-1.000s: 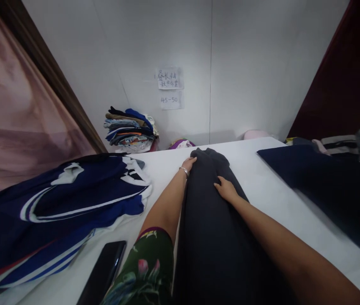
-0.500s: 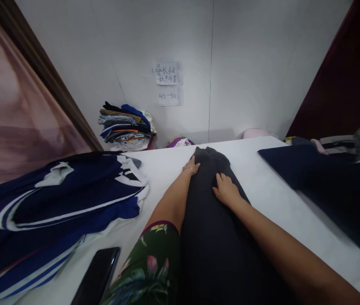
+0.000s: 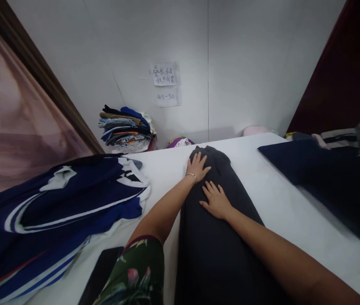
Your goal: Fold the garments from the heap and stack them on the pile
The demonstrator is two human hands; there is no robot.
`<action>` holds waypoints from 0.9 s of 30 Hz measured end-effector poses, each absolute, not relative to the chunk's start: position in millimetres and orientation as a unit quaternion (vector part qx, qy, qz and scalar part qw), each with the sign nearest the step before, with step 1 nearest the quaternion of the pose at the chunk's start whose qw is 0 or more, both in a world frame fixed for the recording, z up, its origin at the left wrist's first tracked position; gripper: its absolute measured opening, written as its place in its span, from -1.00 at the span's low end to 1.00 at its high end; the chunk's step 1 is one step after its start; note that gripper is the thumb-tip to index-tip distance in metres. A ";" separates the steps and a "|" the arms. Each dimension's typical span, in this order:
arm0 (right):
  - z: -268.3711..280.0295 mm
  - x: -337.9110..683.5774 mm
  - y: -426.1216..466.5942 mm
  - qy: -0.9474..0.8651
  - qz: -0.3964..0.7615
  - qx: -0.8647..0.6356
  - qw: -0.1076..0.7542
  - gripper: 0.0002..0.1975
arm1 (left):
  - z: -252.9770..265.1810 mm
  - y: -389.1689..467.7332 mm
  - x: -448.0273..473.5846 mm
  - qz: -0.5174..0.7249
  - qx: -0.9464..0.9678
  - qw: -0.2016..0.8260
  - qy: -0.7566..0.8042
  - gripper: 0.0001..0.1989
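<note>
Two bare hands lie on one long, dark-grey cloth garment (image 3: 218, 262), directly beneath their fingers; its long axis runs from the white surface's (image 3: 256, 169) far edge toward the near one. The left hand (image 3: 197, 166) is nearer the garment's far end, the right hand (image 3: 217, 202) just nearer the body. Both hands' fingers are spread flat, pinching nothing. Also counted: one black phone (image 3: 101, 273) toward the near left corner, one dark navy folded cloth (image 3: 309, 173) along the right edge.

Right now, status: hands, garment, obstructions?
Left hand, right hand spread on dark garment. Garment lengthwise on white table. Right forearm crosses it; phone off left.
</note>
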State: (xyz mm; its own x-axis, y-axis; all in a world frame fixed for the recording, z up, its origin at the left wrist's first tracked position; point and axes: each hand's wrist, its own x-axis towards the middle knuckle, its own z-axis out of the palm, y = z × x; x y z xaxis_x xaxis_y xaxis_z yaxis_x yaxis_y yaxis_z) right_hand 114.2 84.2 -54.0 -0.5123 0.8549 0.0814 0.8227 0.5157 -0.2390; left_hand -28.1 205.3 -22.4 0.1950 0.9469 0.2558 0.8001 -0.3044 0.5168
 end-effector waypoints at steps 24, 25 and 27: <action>-33.5 122.6 79.2 -0.844 0.200 -0.497 0.031 -0.29 | -27.2 -5.1 -76.8 0.264 0.584 0.275 0.717 -0.72; -31.1 125.6 70.9 -0.842 0.214 -0.494 0.031 -0.29 | -29.4 -19.7 -74.5 0.267 0.569 0.304 0.716 -0.73; -28.4 134.0 45.6 -0.849 0.227 -0.476 0.039 -0.31 | -32.3 -44.5 -67.9 0.280 0.536 0.365 0.708 -0.73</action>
State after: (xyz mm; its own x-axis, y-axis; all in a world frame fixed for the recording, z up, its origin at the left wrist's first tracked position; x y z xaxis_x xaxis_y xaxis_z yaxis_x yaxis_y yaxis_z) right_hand 134.0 45.6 -28.4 -0.5445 0.8251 -0.1507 0.7900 0.4441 -0.4227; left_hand -67.9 -44.5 -32.3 -0.1584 0.9634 -0.2161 0.5551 0.2679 0.7875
